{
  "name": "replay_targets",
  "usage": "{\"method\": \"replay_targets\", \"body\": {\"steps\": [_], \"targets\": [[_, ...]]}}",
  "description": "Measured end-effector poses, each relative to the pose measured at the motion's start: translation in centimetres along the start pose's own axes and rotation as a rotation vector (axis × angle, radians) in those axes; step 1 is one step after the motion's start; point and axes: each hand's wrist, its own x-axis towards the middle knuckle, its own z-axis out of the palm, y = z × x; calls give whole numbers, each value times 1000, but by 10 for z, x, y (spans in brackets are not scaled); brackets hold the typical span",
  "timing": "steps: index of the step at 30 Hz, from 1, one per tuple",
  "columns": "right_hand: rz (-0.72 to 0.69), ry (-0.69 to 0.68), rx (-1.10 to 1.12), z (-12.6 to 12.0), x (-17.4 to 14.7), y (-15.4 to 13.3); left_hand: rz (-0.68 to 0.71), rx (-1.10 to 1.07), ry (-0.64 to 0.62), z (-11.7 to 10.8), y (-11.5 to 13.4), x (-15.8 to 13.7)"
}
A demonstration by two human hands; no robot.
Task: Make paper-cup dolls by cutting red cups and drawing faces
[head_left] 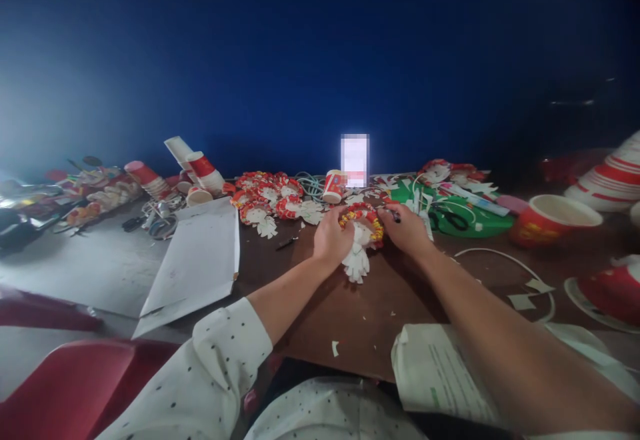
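Observation:
A paper-cup craft piece [361, 240], a red-and-yellow ring with a white centre and a white fringed tail, is held above the brown table. My left hand [333, 237] grips its left side, the thumb lying over the white part. At its right edge is my right hand [407, 230], fingers closed around a dark pen-like object [395, 215], mostly hidden by the fingers. Behind my left hand lies a pile of similar red-and-white craft pieces [270, 193]. A red-and-white paper cup [333, 185] leans just beyond my hands, before a bright upright screen [355, 160].
Green sheet material [470, 220] with black-handled scissors [450, 219] lies to the right. Red paper cups [555, 220] stand farther right. A white board [200, 253] lies to the left. Folded printed paper [440, 373] hangs at the near edge. A blue wall [320, 60] rises behind.

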Motion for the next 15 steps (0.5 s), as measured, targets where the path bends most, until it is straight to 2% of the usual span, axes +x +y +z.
{"method": "replay_targets", "body": {"steps": [7, 15], "targets": [[3, 18, 45, -1, 1, 1, 6, 229, -40, 9, -1, -6], [22, 12, 61, 3, 3, -3, -91, 218, -156, 11, -2, 6]]}}
